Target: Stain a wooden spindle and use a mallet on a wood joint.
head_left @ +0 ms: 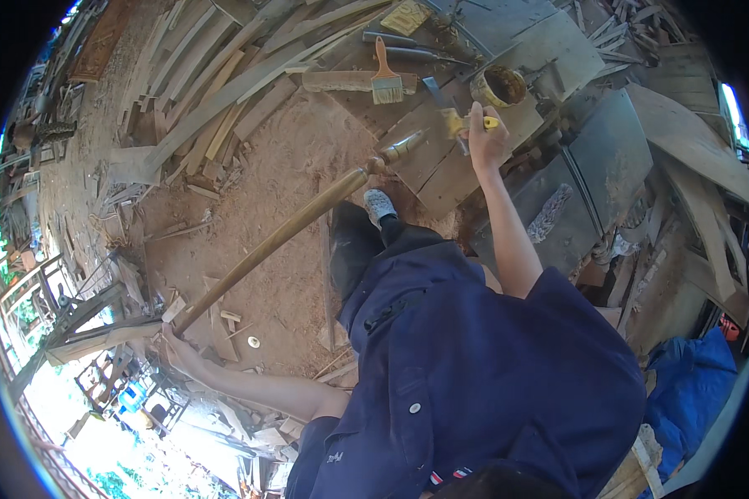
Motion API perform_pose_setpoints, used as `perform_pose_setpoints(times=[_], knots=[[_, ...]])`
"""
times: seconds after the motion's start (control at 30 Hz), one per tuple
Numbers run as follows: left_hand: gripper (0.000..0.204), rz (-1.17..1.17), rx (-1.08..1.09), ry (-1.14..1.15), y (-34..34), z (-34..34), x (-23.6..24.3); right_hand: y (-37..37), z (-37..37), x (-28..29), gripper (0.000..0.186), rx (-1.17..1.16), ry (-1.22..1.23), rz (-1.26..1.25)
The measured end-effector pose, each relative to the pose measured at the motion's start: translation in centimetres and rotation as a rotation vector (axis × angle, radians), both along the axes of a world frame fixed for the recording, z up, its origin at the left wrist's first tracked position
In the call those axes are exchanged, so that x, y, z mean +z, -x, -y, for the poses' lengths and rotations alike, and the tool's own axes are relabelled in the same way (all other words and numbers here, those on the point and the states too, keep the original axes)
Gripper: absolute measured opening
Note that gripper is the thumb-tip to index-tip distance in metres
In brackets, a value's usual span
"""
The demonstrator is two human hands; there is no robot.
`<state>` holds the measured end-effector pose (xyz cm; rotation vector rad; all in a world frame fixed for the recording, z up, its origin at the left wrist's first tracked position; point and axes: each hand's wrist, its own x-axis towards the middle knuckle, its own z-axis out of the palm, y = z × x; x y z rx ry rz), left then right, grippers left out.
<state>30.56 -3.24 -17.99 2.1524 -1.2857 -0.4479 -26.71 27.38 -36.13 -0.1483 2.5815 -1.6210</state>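
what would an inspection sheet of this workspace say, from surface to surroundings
Surface: dusty ground; wooden boards ahead
Job's things: long turned wooden post, set diagonally; yellow-handled brush; open can
Clutter: piled wood strips; second brush over a wood block
Hands: right hand holds the yellow-handled brush; left hand at the post's lower end, grip unclear
Cables: nothing seen for certain
Surroundings: blue sheet lower right; bright opening lower left
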Motion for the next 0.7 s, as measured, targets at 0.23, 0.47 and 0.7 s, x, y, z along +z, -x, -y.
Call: perform_pose_setpoints(times=[0.23,0.47,0.7], knots=[[0.051,-0.088,0.000,-0.010,0.3,-1.1,0.1,0.1,0.0,-0.3,0.036,0.119,0.156,0.171],[0.042,-0.194,0.051,0.010,-1.1,-4.0,0.2,0.3,-0.1,0.0,0.038,0.182,0.250,0.288],[0.030,-0.300,-0.066,0.159,-0.3,-8.6,2.7,3.7,-3.0,3.2,0.040,-0.031,0.305,-0.067]])
